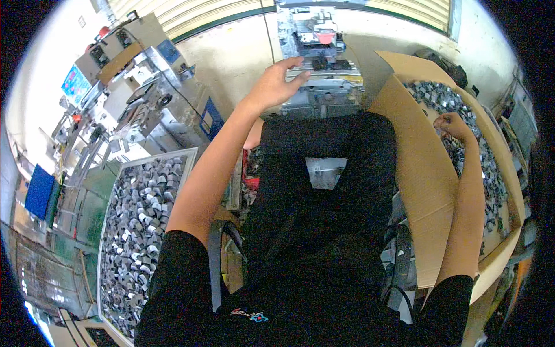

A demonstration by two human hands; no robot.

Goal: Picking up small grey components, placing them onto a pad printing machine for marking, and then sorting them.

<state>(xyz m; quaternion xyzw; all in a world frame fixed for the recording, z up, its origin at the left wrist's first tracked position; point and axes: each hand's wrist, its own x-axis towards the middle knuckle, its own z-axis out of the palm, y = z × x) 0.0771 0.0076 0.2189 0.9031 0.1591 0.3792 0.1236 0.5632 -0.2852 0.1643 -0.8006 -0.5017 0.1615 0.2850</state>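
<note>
An open brown cardboard box [416, 168] stood at the person's right, and a metal machine [326, 87] straight ahead. The left hand [273, 87] reached forward to the machine's near left side, thumb and fingers parted, with nothing visible between them. The right hand [455, 125] hung over the box, fingers curled inward; whether they gripped anything could not be told. Small grey pieces [491, 179], blocky and paler in spots, lay heaped inside the box.

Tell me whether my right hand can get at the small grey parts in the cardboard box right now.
Likely yes: the right hand's grip is over the open cardboard box, and no flap covers the small grey parts around it. Whether it touches any is unclear.
</note>
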